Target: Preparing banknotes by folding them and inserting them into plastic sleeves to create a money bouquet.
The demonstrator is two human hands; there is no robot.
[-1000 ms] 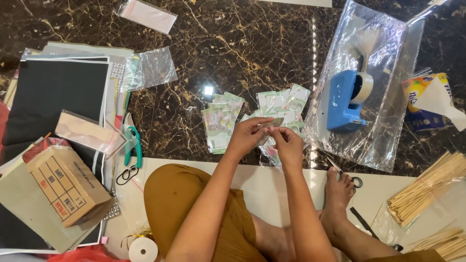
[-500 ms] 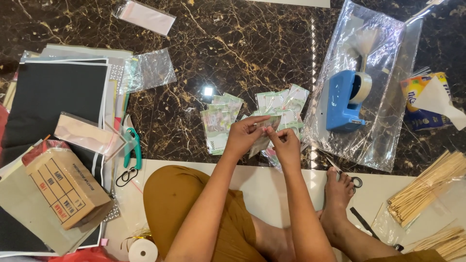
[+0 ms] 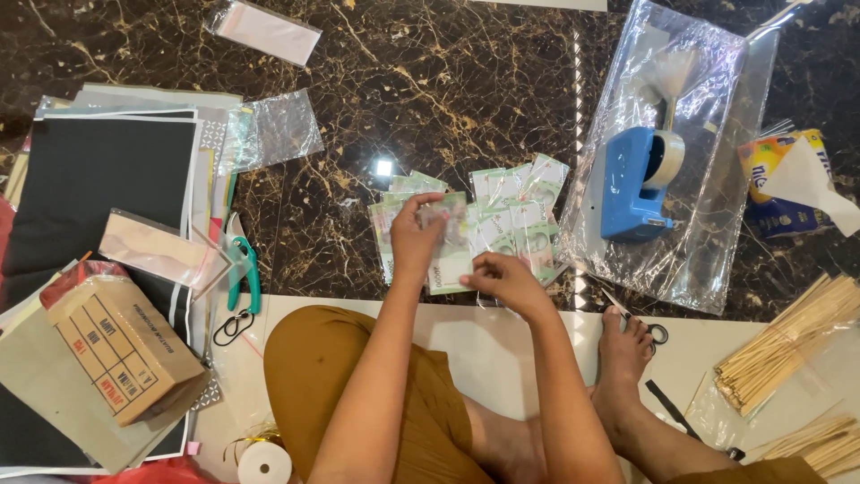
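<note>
Banknotes (image 3: 515, 215), thin greenish paper, fan across glossy dark marble floor (image 3: 430, 81). We pinch one flat note (image 3: 451, 251) with our left hand (image 3: 414, 240); our right hand (image 3: 502, 280) rests with curled fingers, touching its lower edge. Crinkly clear plastic sheet (image 3: 708, 260) with blue tape dispenser (image 3: 634, 184) lies just beside; open floor lies beyond.

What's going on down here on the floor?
A person sits on the floor, handling greenish banknotes spread on the dark marble. The left hand lifts one note, and the right hand rests just beside the pile. A blue tape dispenser lies on clear plastic nearby, with bamboo sticks further right.
</note>
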